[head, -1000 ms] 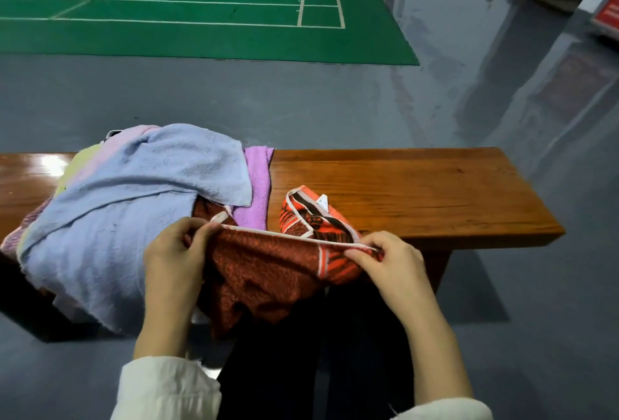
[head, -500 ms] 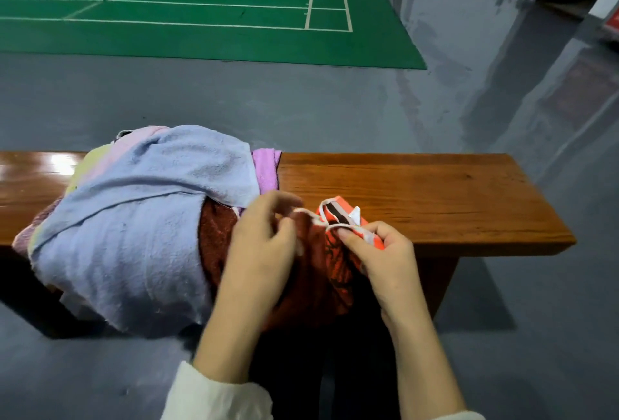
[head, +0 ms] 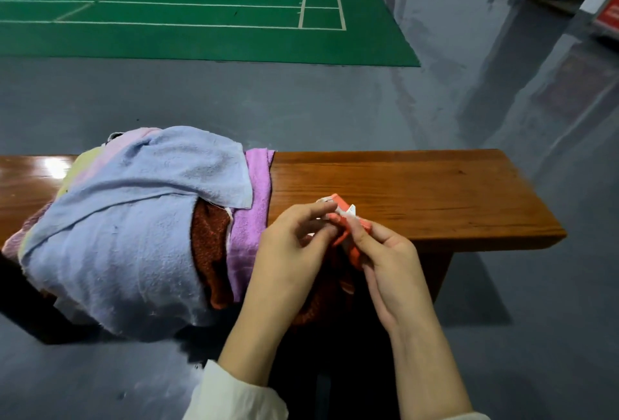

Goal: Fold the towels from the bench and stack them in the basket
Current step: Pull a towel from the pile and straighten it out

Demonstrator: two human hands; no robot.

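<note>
L hand (head: 294, 245) & R hand (head: 388, 262) both pinch the orange towel (head: 337, 205) at its top edge. Fingertips nearly touch, corners held together w/ a white tag sticking up btwn them. Both hands sit over the near edge of the desk (head: 435, 191), approx mid-length. Rest of the orange towel hangs down from the hands, off the desk's near edge toward the lap, mostly hidden behind the wrists. So its long axis runs down & away from the desk, cloth doubled over. Reads as a first fold w/ corners matched; next prob needs the cloth lifted & laid flat. Bare wood lies toward the desk's right end & far edge, so R hand is nearer that spot; L hand is nearer the pile. On the desk's left part: blue towel (head: 134, 218) on top, draping over the near edge, purple towel (head: 249, 218) toward the desk's middle, rust-red terry (head: 209, 245) btwn them. Can't tell if that terry is part of the orange towel or separate; if joined, a pull could drag the pile off the desk. Basket not in view
</note>
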